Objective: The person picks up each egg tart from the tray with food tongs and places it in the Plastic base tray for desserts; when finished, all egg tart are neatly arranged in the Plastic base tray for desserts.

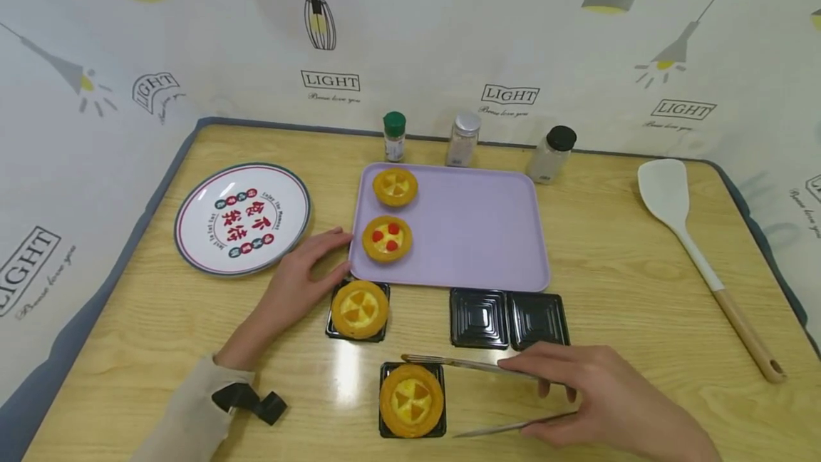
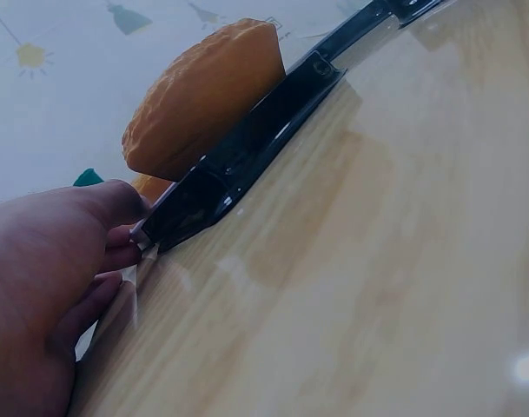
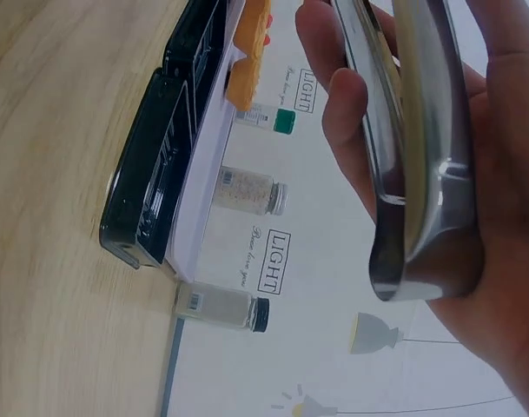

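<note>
While left hand [image 1: 298, 276], fingers apart, touches one tray [image 1: 474, 227], right hand [image 1: 593, 391] grips tongs [image 3: 439, 130]; four tarts [image 1: 411, 401], four black holders [image 1: 479, 318].

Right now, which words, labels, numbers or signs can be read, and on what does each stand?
"LIGHT": wall, several times.
"love you": wall, script under LIGHT; word before unclear.
"食不我待": plate, large red characters.
"Enjoy the Moment": plate, small; probable reading.
Other plate writing: too small.
Labels on green-capped jar, silver-capped jar, black-capped jar: too small or blurred to read.
</note>
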Tool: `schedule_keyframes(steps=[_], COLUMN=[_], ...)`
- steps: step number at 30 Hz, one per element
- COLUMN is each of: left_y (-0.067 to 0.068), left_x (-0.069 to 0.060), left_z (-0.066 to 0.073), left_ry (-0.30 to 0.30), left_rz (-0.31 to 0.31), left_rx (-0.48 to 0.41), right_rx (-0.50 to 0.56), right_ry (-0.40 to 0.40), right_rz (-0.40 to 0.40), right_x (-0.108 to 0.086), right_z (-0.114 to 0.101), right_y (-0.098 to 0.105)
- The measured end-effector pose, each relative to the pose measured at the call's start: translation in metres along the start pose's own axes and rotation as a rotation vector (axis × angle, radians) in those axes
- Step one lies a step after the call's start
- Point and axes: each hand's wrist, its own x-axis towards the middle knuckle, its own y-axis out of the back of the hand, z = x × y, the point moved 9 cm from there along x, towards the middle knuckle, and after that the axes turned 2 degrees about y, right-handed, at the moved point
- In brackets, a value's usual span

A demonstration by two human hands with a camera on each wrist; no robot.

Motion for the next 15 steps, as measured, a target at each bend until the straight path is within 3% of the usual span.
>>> schedule_keyframes(steps=[7, 15], left_y=[-0.0006, 0.0009], left_x=[0.0003, 0.0002], left_z=[-0.0012, 0.0007], left_ry=[0.005, -0.001], left_rz=[-0.002, 0.006], left_rx=[-0.007, -0.009], right_rx=[-0.099, -0.224], right_ry=[-0.016, -0.042], right_rz=[0.002, 0.075], right_x=[0.0033, 0.0052], right_z=[0.0028, 0.0090], right_y=[-0.0049, 0.0025])
